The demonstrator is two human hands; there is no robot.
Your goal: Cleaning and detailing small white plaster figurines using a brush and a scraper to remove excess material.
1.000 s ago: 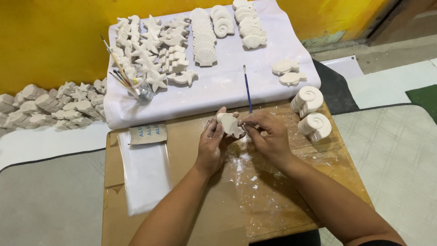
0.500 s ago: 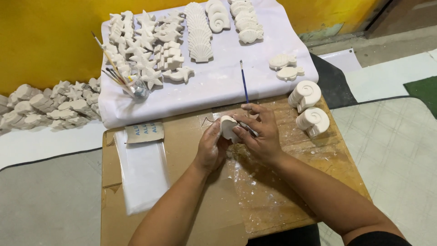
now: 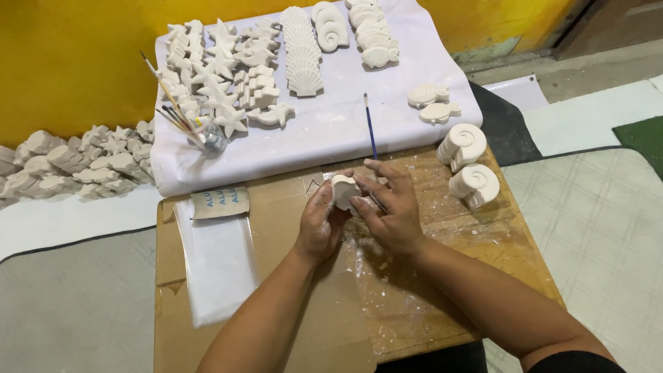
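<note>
Far left, we see a heap of white plaster castings (image 3: 65,162) on the floor against the yellow wall (image 3: 76,62). Next, a white cloth (image 3: 331,131) carries rows of plaster stars and seahorses (image 3: 221,76), with a small jar of brushes (image 3: 207,138) at its left edge. In front of that, a low table covered in brown cardboard (image 3: 276,324) holds a clear plastic bag (image 3: 217,266) and a strip of sandpaper (image 3: 221,202). At centre, our left hand (image 3: 319,224) cups a small white plaster piece (image 3: 343,190) just above the dusty cardboard, fingers closed around its lower side. Our right hand (image 3: 390,211) presses on the same piece from the right, fingers clamped on it together with a thin tool we cannot identify. A blue-handled brush (image 3: 370,124) lies on the cloth just behind. Right of the hands, two spiral shell castings (image 3: 469,166) stand on the table edge; two fish castings (image 3: 431,103) sit on the cloth above them.
</note>
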